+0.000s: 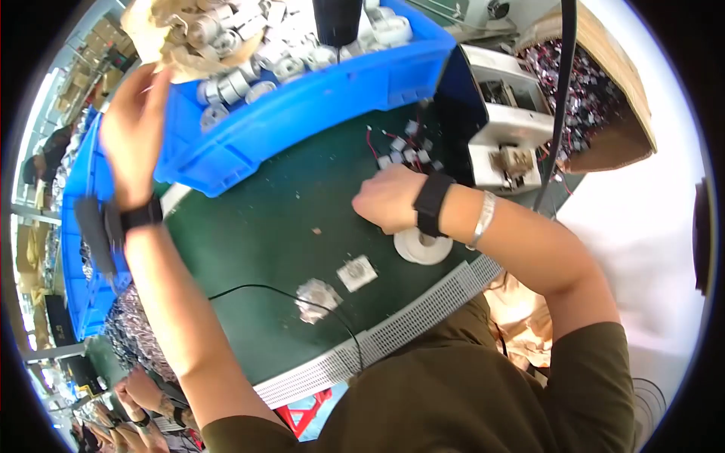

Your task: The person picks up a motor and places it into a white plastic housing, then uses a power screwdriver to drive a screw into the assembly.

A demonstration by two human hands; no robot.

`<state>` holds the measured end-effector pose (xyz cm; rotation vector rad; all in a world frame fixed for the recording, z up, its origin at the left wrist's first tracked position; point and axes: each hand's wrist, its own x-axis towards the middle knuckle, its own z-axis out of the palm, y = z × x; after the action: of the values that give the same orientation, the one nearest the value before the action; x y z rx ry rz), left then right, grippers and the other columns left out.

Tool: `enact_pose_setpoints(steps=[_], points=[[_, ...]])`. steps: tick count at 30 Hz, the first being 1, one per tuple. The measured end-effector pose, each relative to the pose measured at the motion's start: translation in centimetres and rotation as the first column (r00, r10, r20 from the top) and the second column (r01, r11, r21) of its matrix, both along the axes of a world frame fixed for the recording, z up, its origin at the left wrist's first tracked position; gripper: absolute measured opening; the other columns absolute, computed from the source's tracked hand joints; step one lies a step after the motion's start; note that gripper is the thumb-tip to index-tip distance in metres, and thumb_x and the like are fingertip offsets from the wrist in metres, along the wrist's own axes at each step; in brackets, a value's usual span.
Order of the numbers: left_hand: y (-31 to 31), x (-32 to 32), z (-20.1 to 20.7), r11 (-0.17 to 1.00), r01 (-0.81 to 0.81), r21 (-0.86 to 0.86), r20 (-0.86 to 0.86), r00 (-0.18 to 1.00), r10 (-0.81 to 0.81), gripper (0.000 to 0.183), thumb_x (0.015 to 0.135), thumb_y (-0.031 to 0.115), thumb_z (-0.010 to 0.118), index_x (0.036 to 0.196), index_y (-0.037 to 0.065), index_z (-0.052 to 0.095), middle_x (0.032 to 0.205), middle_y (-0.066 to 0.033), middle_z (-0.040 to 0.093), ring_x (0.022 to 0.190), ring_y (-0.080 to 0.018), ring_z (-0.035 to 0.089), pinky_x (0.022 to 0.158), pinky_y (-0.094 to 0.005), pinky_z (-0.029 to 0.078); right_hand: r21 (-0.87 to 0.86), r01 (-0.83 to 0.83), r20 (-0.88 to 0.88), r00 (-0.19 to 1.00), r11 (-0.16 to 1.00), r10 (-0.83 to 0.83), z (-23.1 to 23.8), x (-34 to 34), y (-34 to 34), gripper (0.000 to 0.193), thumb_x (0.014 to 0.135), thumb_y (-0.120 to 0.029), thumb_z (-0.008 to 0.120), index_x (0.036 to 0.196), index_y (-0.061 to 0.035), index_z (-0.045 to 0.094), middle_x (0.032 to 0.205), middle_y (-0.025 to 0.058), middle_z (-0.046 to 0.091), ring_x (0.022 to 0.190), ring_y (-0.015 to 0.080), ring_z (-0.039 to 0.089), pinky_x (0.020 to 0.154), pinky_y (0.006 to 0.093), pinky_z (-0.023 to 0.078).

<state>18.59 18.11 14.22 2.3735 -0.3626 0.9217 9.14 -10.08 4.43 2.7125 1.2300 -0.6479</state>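
Note:
My left hand is raised at the left end of a blue bin, its fingers stretched and apart, slightly blurred. Beside its fingertips is crumpled brown paper, lying over white cylindrical parts in the bin. My right hand is closed over the green table; its curled fingers hide whatever they hold. Just below that wrist lies a white ring-shaped part, partly covered. Small white connectors with red and black wires are scattered beyond the right hand.
A grey-white machine stands at the right, beside a cardboard box of wired connectors. A black tool hangs over the bin. Near me lie a white square piece, crumpled clear plastic and a black cable. Co-workers' hands show lower left.

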Motion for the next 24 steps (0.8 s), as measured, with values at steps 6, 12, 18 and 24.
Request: enact_pose_setpoints(steps=[6,12,18,24], points=[[-3.2,13.7,-3.1,0.536,0.52,0.666,-0.583,0.81,-0.062,0.041,0.083,0.026,0.063,0.116,0.001,0.059,0.101,-0.0128,0.067,0.093,-0.0225,0.063,0.079,-0.0383,0.05,0.784,0.149,-0.116,0.989,0.602,-0.095,3.9,0.0,-3.8,0.02,0.08,-0.002,0.061,0.099,-0.0028,0.061,0.094,0.0122,0.062,0.082,0.0274,0.061,0.069,0.0331,0.05],[0.8,21.5,-8.0,0.891,0.355,0.284,-0.686,0.724,-0.07,0.055,0.078,0.035,0.063,0.122,0.006,0.052,0.112,-0.0173,0.061,0.104,-0.0303,0.057,0.089,-0.0423,0.045,0.765,0.617,-0.609,0.786,0.185,-0.102,5.1,-2.9,-4.8,0.022,0.082,0.005,0.062,0.102,-0.0008,0.058,0.113,0.0102,0.055,0.094,0.0119,0.057,0.073,0.024,0.052],[-4.6,12.1,-4.7,0.407,0.344,0.846,-0.46,0.857,0.231,0.064,0.062,0.035,0.074,0.111,-0.002,0.055,0.105,-0.0249,0.061,0.1,-0.0348,0.059,0.084,-0.0417,0.047,0.758,0.642,-0.645,0.764,0.117,-0.019,4.2,-4.7,-6.5,0.026,0.08,0.008,0.063,0.103,-0.001,0.056,0.114,0.0106,0.052,0.098,0.0119,0.056,0.081,0.0256,0.049],[-5.3,1.9,0.2,0.97,0.178,0.168,-0.369,0.924,-0.106,0.063,0.067,0.024,0.081,0.117,-0.003,0.054,0.11,-0.0181,0.062,0.102,-0.0226,0.06,0.09,-0.0324,0.046,0.75,0.659,-0.662,0.746,-0.057,-0.077,3.2,-7.5,-8.9,0.027,0.079,0.01,0.063,0.103,0.0005,0.057,0.104,0.0089,0.059,0.095,0.0145,0.058,0.083,0.0274,0.049]])
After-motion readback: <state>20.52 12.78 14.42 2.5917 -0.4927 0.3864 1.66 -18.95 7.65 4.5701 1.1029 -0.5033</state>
